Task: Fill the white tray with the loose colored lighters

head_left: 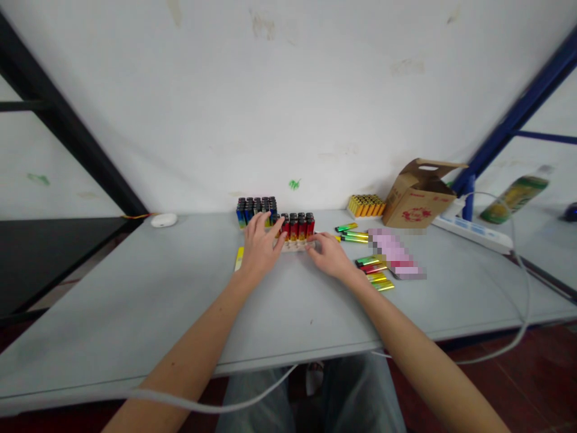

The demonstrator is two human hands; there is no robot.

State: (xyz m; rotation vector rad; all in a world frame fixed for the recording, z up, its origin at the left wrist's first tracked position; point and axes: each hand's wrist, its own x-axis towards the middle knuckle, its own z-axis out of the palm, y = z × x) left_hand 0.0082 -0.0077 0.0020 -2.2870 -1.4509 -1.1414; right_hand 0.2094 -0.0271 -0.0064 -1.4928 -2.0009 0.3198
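Note:
Several red lighters [297,227] stand upright in rows in a pale tray [295,246] at the middle of the table. My left hand [260,243] is at the left side of these lighters, its fingers spread, with nothing seen in its grasp. At the tray's right front corner is my right hand [328,252], its fingers bent and close together; what they hold, if anything, is too small to tell. Blue lighters [256,209] stand in a block behind my left hand. A yellow item [239,258] lies partly hidden beside my left wrist.
Loose green, red and yellow lighters [372,261] lie right of my right hand, near a pink blurred object [396,252]. Farther back are a yellow block of lighters [366,205], a cardboard box [417,201] and a power strip [473,233]. A white case [164,220] sits left.

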